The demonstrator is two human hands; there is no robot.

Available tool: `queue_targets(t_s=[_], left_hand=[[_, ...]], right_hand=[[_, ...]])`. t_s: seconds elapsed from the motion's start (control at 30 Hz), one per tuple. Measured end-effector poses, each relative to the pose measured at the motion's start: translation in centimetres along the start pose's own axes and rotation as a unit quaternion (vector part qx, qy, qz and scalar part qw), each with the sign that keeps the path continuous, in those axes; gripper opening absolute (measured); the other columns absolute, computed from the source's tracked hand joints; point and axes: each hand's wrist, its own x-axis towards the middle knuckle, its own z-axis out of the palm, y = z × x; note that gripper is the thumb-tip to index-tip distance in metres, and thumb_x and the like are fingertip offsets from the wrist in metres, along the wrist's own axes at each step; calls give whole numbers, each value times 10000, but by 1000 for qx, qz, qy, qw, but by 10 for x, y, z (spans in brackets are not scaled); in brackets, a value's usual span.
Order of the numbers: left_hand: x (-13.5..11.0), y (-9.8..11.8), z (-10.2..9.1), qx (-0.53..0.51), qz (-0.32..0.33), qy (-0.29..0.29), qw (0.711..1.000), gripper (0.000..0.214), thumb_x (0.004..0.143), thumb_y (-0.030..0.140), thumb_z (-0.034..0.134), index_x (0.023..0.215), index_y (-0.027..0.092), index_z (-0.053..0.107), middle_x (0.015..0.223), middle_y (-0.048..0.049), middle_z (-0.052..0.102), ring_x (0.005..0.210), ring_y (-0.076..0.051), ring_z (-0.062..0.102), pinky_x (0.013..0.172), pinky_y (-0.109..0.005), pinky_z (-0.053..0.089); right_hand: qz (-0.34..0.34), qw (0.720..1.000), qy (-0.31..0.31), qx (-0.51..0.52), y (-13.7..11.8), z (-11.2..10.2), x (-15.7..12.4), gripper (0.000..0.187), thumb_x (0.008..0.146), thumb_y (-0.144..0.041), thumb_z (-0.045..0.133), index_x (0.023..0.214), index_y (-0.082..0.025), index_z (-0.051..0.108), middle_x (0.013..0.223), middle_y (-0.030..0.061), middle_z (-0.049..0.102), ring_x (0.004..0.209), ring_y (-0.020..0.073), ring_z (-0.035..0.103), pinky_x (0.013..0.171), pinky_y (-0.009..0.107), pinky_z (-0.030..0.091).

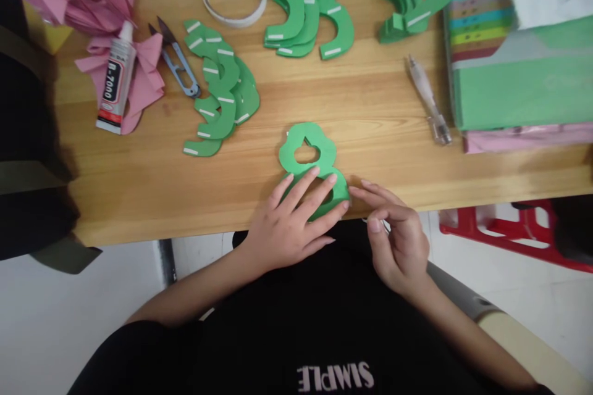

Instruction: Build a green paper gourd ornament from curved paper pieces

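Green cutout [327, 157] flat at near edge of table [139, 197], beneath spread left hand [291, 222]; right hand [402, 244] just beside, thumb and forefinger close together, any pinched item unclear. Apparently midway: white-stripped pieces [227, 114] grouped beyond, this one seemingly unfinished.

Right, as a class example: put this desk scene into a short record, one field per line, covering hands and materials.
Left hand: spread over a green cutout
Right hand: beside the cutout's right edge; contact unclear
Other cutouts: three groups, bearing white strips
Glue tube: lying on pink material
Snips: blue-handled, right of the tube
Tape roll: lying flat
Pen: clear, left of a green packet
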Motion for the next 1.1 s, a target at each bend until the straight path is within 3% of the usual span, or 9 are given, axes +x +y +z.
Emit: queue_targets(t_s=[0.2,0.3,0.43,0.6,0.73,0.9,1.0,1.1], left_hand=[[1,1,0,-1,-1,0,1000,500,928,532,496,1357,275,513,1489,-88,447,1394,-327,375,1114,-466,275],[2,1,-1,-5,-3,-10,1000,484,925,519,507,1347,283,521,1491,-89,444,1394,-326,374,1112,-469,281],[2,1,-3,-13,-5,-18,1000,486,918,490,533,1347,261,528,1487,-103,446,1381,-336,390,1108,-476,287],[2,0,-2,-2,6,-6,1000,453,955,466,457,1329,227,547,1477,-131,451,1369,-351,400,1085,-489,317],[1,1,-3,1,5,-5,1000,407,957,456,456,1267,229,589,1474,-132,454,1370,-347,399,1085,-496,323],[0,2,-2,-13,-2,-14,1000,389,919,452,543,1245,247,599,1489,-141,427,1383,-350,378,1097,-508,315],[-1,0,-3,-31,2,-17,999,378,899,444,585,1227,258,611,1498,-151,406,1402,-363,345,1096,-521,321],[-4,-2,-9,-63,11,18,998,341,911,417,575,1207,256,625,1490,-163,403,1412,-362,327,1085,-526,341]], right_hand=[[-77,983,-57,-159,0,-6,9,131,886,-112,513,967,-211,487,1172,123,693,1209,251,592,1021,501,452],[-133,956,-91,-246,-5,-9,14,127,883,-106,521,942,-214,492,1165,125,706,1166,266,625,996,497,464],[-198,900,-160,-355,-22,-12,18,169,888,-65,454,965,-193,531,1216,169,680,1155,314,628,973,545,468],[-234,860,-217,-398,-38,-6,21,288,875,-48,356,1027,-171,567,1176,180,695,1160,325,620,982,553,492],[-234,863,-215,-392,-42,-6,20,287,868,-45,367,1013,-176,577,1154,165,706,1175,327,611,988,554,497],[-294,860,-203,-365,-42,-15,11,235,888,-49,389,928,-150,598,1170,198,694,1106,309,657,930,484,541],[-271,881,-199,-332,-39,-22,9,196,916,-78,408,921,-165,583,1196,186,685,1086,286,669,880,456,560],[-235,908,-180,-296,-30,-27,12,132,932,-115,432,922,-182,546,1155,160,706,1032,261,688,809,420,576]])
